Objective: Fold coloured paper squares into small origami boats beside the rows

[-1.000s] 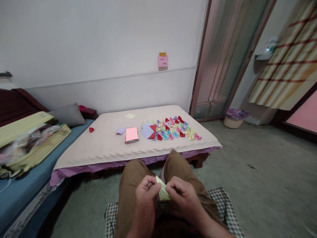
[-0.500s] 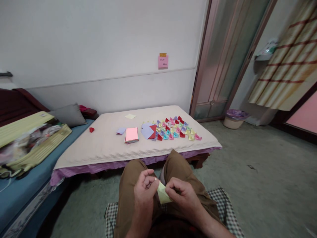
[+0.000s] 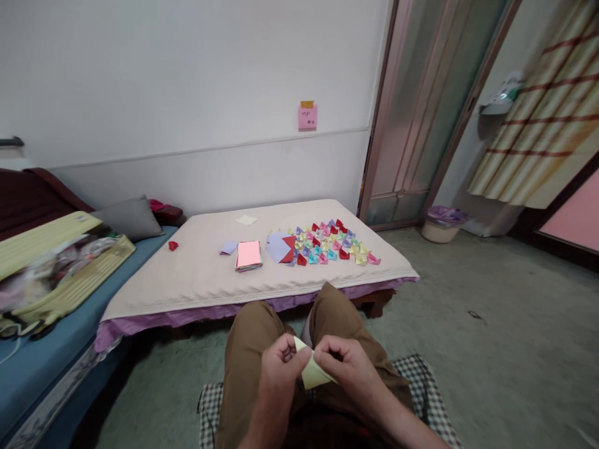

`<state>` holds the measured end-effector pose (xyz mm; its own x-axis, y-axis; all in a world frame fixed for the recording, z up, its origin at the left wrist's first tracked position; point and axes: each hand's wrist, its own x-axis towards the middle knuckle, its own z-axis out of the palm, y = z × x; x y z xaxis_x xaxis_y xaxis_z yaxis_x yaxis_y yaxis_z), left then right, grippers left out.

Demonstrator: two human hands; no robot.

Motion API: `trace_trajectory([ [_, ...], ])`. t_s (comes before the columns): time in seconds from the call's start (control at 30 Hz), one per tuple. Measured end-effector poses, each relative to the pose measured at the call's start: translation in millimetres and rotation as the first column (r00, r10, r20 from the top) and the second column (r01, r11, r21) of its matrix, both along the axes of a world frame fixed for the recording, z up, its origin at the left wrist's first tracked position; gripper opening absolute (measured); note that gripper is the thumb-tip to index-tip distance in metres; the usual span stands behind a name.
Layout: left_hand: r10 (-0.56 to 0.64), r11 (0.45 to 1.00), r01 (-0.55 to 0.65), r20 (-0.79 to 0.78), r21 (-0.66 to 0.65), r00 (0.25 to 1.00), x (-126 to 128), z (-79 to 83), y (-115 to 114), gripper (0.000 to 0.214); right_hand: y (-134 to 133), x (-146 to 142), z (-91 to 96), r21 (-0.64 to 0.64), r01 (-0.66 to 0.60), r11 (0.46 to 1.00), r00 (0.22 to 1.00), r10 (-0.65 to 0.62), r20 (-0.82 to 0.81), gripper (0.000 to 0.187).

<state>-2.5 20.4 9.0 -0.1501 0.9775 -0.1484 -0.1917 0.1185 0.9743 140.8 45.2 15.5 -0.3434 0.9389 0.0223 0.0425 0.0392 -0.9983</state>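
Observation:
A pale yellow sheet of folding paper (image 3: 314,373), partly folded, is held over my lap between both hands. My left hand (image 3: 282,366) pinches its left side, thumb on top and fingers curled behind. My right hand (image 3: 345,363) grips the upper right edge between thumb and curled fingers. The two thumb tips nearly meet at the paper's top edge. Ahead on the low bed lies a stack of square paper (image 3: 249,254) with pink on top. To its right are lilac sheets (image 3: 279,248), a red sheet (image 3: 289,249) and many small folded paper pieces (image 3: 344,254) in several colours.
The cream-covered bed (image 3: 187,280) stands before my knees. On it lie a red crumpled piece (image 3: 173,246), a lilac sheet (image 3: 229,248) and a pale yellow sheet (image 3: 246,220). An open yellow case (image 3: 70,280) rests at left; a bin (image 3: 442,224) stands by the door.
My left hand's fingers have curled in around the paper, and it has moved slightly right. The paper has turned a little, its upper corner now pointing up between the hands.

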Motion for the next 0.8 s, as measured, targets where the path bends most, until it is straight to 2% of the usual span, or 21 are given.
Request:
trace_trajectory([
  [0.17, 0.021, 0.999, -0.022, -0.043, -0.023, 0.999, -1, -4.5, -4, 0.033, 0, 1, -2.9, -0.026, -0.034, 0.999, 0.999, 0.033, -0.009, 0.021],
  [0.3, 0.034, 0.999, -0.034, -0.090, 0.005, 0.995, -1, 1.4, -6, 0.034, 0, 2, -3.0, -0.040, -0.055, 0.998, 0.998, 0.054, -0.020, 0.021],
  [0.47, 0.188, 0.982, -0.181, -0.197, 0.053, 0.962, -1, 9.9, -11, 0.026, 0, 3, 0.4, -0.064, -0.055, 0.996, 0.998, 0.054, -0.018, 0.019],
  [0.5, 0.174, 0.985, -0.168, -0.200, 0.046, 0.964, -1, 9.4, -10, 0.025, 1, 4, 0.8, -0.065, -0.054, 0.996, 0.998, 0.053, -0.015, 0.019],
  [0.53, 0.111, 0.994, -0.107, -0.193, 0.029, 0.975, -2, 8.1, -9, 0.026, 1, 4, 1.2, -0.062, -0.052, 0.997, 0.999, 0.051, -0.009, 0.018],
  [0.63, -0.158, 0.987, 0.156, -0.157, -0.020, 0.975, -3, 0.1, -5, 0.024, 4, 6, 1.8, -0.044, -0.050, 0.998, 0.998, 0.051, 0.028, 0.016],
  [0.7, -0.209, 0.977, 0.211, -0.171, -0.007, 0.963, -5, -5.8, -2, 0.024, 6, 7, 1.7, -0.051, -0.064, 0.997, 0.997, 0.066, 0.044, 0.014],
  [0.8, -0.190, 0.981, 0.195, -0.216, 0.005, 0.958, -7, -10.9, -1, 0.024, 8, 9, 1.0, -0.078, -0.103, 0.992, 0.994, 0.106, 0.032, 0.017],
])
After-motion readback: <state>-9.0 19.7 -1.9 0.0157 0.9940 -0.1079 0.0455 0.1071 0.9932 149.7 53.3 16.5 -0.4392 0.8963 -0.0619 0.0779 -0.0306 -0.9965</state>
